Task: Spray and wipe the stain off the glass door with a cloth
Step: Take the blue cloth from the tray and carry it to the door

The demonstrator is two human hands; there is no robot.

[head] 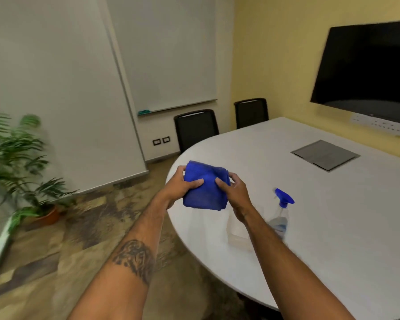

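Observation:
A folded blue cloth (206, 192) is held up over the near left edge of the white table (333, 215). My left hand (183, 183) grips its left side and my right hand (234, 192) grips its right side, thumbs on top. A clear spray bottle with a blue trigger head (282, 211) stands on the table just right of my right forearm, untouched. A frosted glass panel (56, 88) fills the left of the view; I cannot tell whether it is the door, and no stain shows on it.
A potted palm (21, 162) stands on the patterned floor at left. Two black chairs (196, 128) sit at the table's far end below a whiteboard (171, 54). A dark screen (367, 65) hangs on the yellow wall. A grey cable hatch (325, 154) is set in the tabletop.

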